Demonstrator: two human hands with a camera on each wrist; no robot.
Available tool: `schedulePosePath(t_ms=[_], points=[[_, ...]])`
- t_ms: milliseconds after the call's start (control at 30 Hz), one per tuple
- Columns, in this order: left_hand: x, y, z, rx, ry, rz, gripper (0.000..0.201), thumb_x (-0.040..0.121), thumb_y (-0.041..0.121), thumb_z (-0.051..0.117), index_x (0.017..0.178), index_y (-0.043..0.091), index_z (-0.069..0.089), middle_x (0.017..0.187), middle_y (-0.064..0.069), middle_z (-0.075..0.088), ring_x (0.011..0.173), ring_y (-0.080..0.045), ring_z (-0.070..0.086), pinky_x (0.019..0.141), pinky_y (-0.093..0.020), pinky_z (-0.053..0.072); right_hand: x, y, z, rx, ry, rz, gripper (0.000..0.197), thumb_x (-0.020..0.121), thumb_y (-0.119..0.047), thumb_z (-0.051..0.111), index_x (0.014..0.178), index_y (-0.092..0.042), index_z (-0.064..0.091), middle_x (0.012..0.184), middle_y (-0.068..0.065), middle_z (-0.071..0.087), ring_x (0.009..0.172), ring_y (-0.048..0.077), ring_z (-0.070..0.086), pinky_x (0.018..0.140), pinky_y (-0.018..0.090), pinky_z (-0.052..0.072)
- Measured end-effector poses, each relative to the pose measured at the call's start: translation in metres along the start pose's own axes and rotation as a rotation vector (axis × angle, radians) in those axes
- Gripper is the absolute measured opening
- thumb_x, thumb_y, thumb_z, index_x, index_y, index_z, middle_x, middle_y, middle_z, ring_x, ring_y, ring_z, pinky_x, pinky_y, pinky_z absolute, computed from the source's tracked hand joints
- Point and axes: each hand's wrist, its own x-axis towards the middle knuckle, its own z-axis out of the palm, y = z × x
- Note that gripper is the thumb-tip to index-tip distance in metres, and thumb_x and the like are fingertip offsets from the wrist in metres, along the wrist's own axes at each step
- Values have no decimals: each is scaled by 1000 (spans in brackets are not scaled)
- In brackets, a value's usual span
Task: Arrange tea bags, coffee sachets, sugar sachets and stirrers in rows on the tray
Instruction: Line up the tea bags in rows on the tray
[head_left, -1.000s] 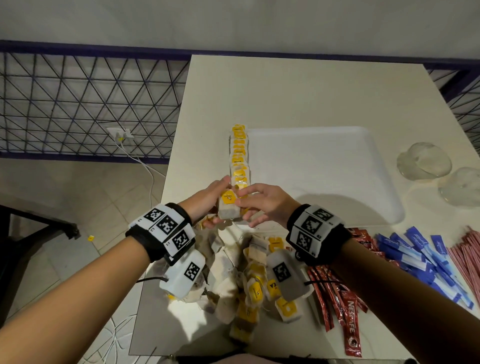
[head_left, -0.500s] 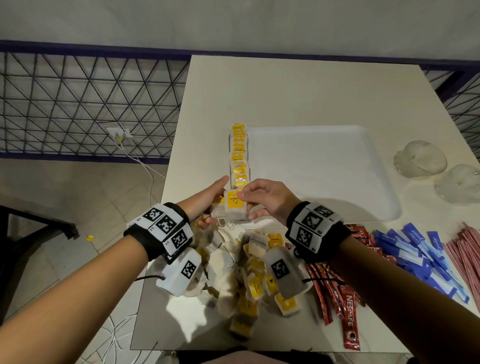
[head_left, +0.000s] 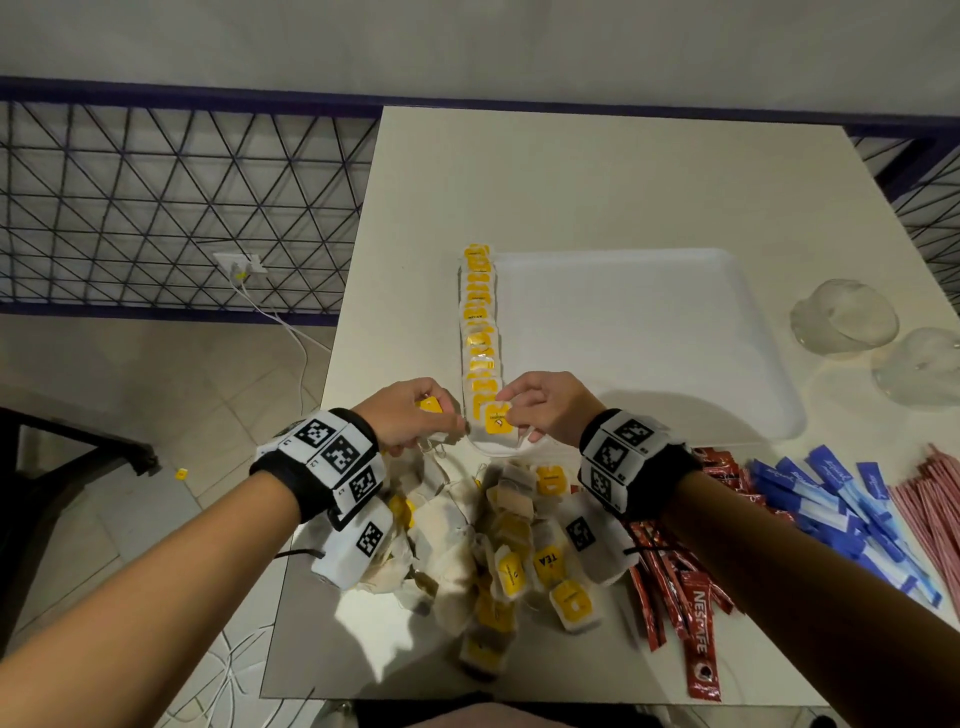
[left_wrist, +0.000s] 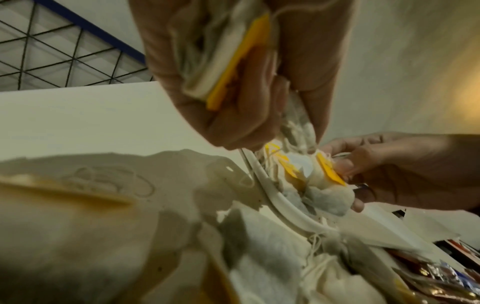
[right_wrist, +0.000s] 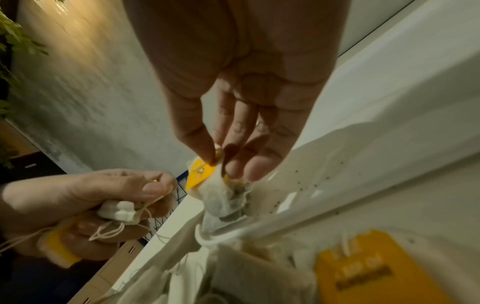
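Hands meet at the centre of the head view, over the near left corner of the tray (head_left: 649, 332). Just left of centre, the left hand (head_left: 410, 415) is curled around a small bunch of tea bags (left_wrist: 228, 61), yellow tags and strings showing between its fingers. Beside it, the right hand (head_left: 545, 410) pinches one tea bag (head_left: 496, 423) by its tag between thumb and fingertips, at the near end of the row (head_left: 480, 322). That row of tea bags runs up the tray's left edge and looks nearly full; the rest of the tray is bare. Below the hands, at lower centre, a loose pile (head_left: 514, 561) of tea bags lies on the table. Right of it lie red coffee sachets (head_left: 685, 571), then blue sugar sachets (head_left: 841, 504), then pink stirrers (head_left: 935, 509) at the right edge. Judging by this, only the first row is under way; three rows remain.
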Motion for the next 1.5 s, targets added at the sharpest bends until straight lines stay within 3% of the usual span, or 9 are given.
schedulePosePath(t_ms=[167, 267, 400, 500, 733, 867, 1200, 1400, 1500], points=[[5, 4, 9, 107, 19, -11, 9, 82, 25, 67, 86, 23, 60, 67, 5, 52, 47, -10, 40, 36, -16, 29, 6, -8, 3, -21, -63, 107, 12, 82, -5, 58, 91, -12, 63, 61, 5, 55, 55, 14, 51, 64, 26, 50], [9, 5, 12, 170, 57, 20, 9, 83, 21, 65, 91, 20, 62, 74, 7, 55, 55, -6, 48, 35, -8, 30, 8, -11, 3, -9, -102, 131, 12, 84, -3, 55, 89, -11, 63, 57, 6, 51, 53, 12, 48, 57, 22, 46], [15, 4, 15, 227, 74, 40, 14, 81, 23, 68, 78, 27, 55, 83, 7, 58, 81, -11, 55, 62, -13, 42, 10, -11, 4, 0, -144, 153, 19, 85, -1, 54, 77, -17, 60, 56, 6, 48, 52, 12, 45, 52, 21, 41], [18, 4, 17, 265, 87, 53, 21, 80, 25, 69, 72, 30, 51, 89, 3, 58, 86, -13, 54, 77, -22, 43, 12, -7, 5, -28, -130, 147, 19, 85, -2, 56, 76, -19, 59, 59, 5, 51, 55, 13, 47, 52, 20, 42], [19, 6, 12, 221, 163, 47, 13, 81, 30, 68, 83, 20, 60, 94, 0, 63, 87, -16, 57, 69, -21, 43, 15, 0, 6, -23, -49, 82, 13, 84, -3, 59, 80, -15, 60, 65, 5, 60, 60, 16, 57, 67, 25, 52], [12, 11, 14, 315, 33, 44, 24, 77, 45, 71, 73, 26, 58, 79, 8, 60, 70, -5, 51, 58, -13, 37, 16, -3, 6, -81, -23, 69, 15, 84, -6, 60, 76, -19, 59, 63, 2, 61, 59, 14, 58, 73, 26, 53], [9, 16, 29, 489, 62, 38, 32, 74, 50, 71, 84, 26, 53, 97, 1, 69, 93, -17, 63, 85, -30, 50, 21, -6, 8, -145, 18, 33, 11, 82, -6, 59, 82, -16, 62, 62, 2, 60, 57, 12, 56, 76, 27, 53], [12, 15, 30, 571, 92, 34, 47, 73, 57, 68, 102, 21, 59, 100, 2, 67, 94, -18, 61, 83, -31, 49, 24, -3, 9, -246, 55, -16, 15, 79, -11, 63, 75, -25, 59, 63, -12, 52, 73, 15, 54, 81, 31, 51], [11, 16, 23, 523, 73, 20, 38, 74, 56, 69, 88, 23, 57, 86, 5, 62, 84, -13, 56, 73, -24, 43, 23, -3, 7, -211, 72, -28, 14, 78, -12, 66, 83, -21, 57, 62, -10, 51, 67, 12, 51, 78, 31, 48]])
